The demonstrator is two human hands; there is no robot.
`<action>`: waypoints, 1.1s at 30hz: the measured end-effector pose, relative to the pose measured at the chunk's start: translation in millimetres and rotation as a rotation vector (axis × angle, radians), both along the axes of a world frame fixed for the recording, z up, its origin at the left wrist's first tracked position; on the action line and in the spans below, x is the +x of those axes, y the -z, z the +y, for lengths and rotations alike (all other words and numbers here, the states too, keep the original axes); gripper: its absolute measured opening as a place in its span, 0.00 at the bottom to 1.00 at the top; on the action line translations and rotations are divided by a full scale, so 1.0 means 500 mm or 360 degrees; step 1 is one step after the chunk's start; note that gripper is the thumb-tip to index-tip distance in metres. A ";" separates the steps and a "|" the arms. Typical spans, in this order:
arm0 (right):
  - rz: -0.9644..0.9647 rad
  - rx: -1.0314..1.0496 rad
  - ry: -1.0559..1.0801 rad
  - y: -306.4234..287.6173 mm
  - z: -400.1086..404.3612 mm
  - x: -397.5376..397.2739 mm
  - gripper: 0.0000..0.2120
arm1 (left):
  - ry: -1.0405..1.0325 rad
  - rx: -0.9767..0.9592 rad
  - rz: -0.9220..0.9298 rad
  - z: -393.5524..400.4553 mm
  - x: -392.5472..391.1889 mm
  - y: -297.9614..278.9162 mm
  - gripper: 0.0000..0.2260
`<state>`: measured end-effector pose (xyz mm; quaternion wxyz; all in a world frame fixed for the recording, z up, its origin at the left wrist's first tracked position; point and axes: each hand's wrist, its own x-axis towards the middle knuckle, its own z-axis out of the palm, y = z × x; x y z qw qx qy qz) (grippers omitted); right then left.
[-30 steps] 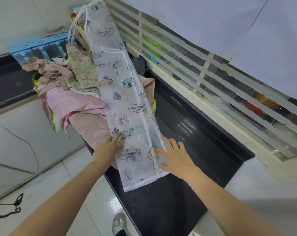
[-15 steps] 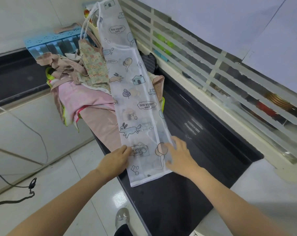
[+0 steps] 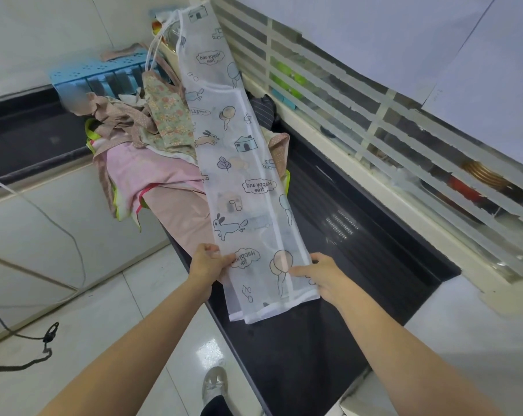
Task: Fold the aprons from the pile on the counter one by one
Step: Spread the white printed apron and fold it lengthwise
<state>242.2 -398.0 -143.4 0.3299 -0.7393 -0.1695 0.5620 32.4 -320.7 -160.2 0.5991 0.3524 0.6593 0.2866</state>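
So from the head view, the person's got the white apron folded lengthwise into a long narrow strip, the sheer one printed with rabbits, houses, balloons and "Happy and free" bubbles. It runs from about 6 o'clock near the hands all the way up to 12 o'clock, where its white strings hang off the far end. The near end lies on the black surface, and the rest drapes over the pile of aprons sitting at roughly 10 o'clock, a heap of pink, dotted beige and floral cloth hanging a bit over the surface edge. The left hand has its fingers closed, pinching the strip's left edge near the bottom. The right hand grips the right edge at about the same height, thumb on top of the cloth and the other fingers curled under it. Behind the pile, at 11 o'clock, there's a light blue rack. A white slatted window grille runs along the right side from 12 to 3 o'clock. Down at 6 o'clock you can see a shoe on the tiled floor, and a black cable trails at 8 o'clock.
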 end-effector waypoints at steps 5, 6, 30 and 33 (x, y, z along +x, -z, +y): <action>-0.0410 -0.0058 -0.0293 0.000 -0.002 -0.005 0.19 | 0.0165 -0.0173 -0.0186 0.004 -0.017 -0.007 0.12; -0.0432 -0.0050 -0.0311 -0.002 0.000 -0.008 0.19 | 0.0165 -0.0202 -0.0157 0.008 -0.021 -0.008 0.12; 0.0376 -0.0050 -0.0057 -0.031 0.029 -0.002 0.26 | 0.2028 0.2047 0.1702 -0.058 -0.081 0.014 0.48; 0.0502 0.0029 -0.0035 -0.035 0.025 0.002 0.23 | 0.1856 0.1916 0.1364 -0.077 -0.063 0.011 0.45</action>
